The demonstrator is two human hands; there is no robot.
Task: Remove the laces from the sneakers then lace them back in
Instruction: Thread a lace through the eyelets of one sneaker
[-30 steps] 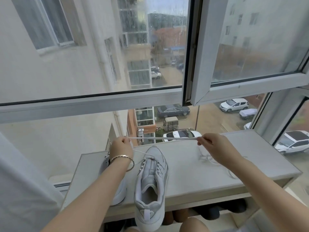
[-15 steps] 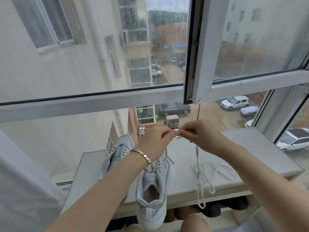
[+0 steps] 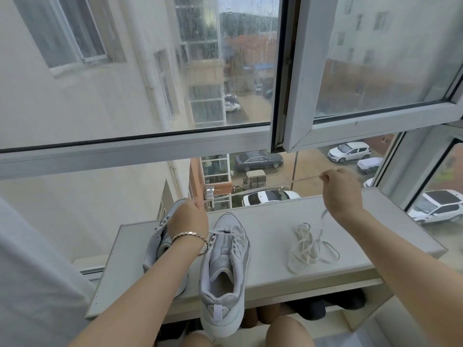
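Both my hands are raised over a white shelf [image 3: 270, 221] that runs under a window [image 3: 150, 151]. The glass is rain-streaked, one sash hangs open, and parked cars [image 3: 349, 152] show below. Dark shoes [image 3: 345, 299] sit in the space beneath the shelf.

On top, the right sneaker [image 3: 224, 269] points its toe at the glass, heel over the front edge. The left sneaker [image 3: 162, 236] leans tilted just beside it, partly behind my left wrist.

A lace [image 3: 250, 192] is stretched taut between my hands, above the sneakers' toes. My left hand [image 3: 189, 216] pinches one part with curled fingers, just over the left sneaker's toe; a bracelet [image 3: 189, 235] circles that wrist. My right hand [image 3: 342, 194], higher and well off to the right, pinches the lace between thumb and fingers.

From under that hand a strand drops to a loose coil [image 3: 303, 242] on the shelf, right of the right sneaker and apart from it. Some lace crosses that sneaker's front eyelets; whether it joins the taut one I cannot tell.
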